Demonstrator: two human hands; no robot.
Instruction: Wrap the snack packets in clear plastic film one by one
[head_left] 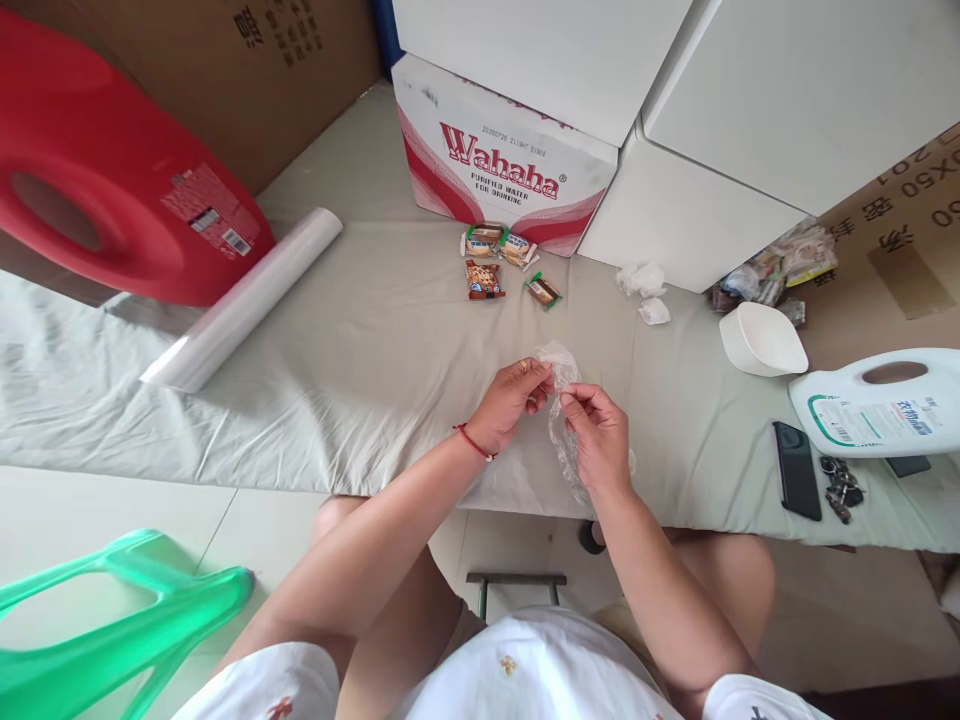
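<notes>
A crumpled piece of clear thin plastic point(564, 440), perhaps a bag, hangs between my hands just above the cloth-covered surface. My left hand point(516, 398), with a red string bracelet at the wrist, pinches its upper part. Close beside it, my right hand point(598, 432) grips the same plastic between thumb and fingers. Beyond my hands lie several small wrapped snacks: a brown packet point(484, 280), a green-edged packet point(544, 291) and others by the carton. Two white crumpled plastic bundles point(642, 280) lie to the right of them.
A Wahaha water carton point(502, 165) stands at the back against white cabinets point(697, 190). At left are a red jug point(135, 180) and a clear plastic roll point(247, 300). On the right are a white bowl point(761, 342), a white detergent bottle point(877, 405), a phone point(797, 470) and keys point(841, 488).
</notes>
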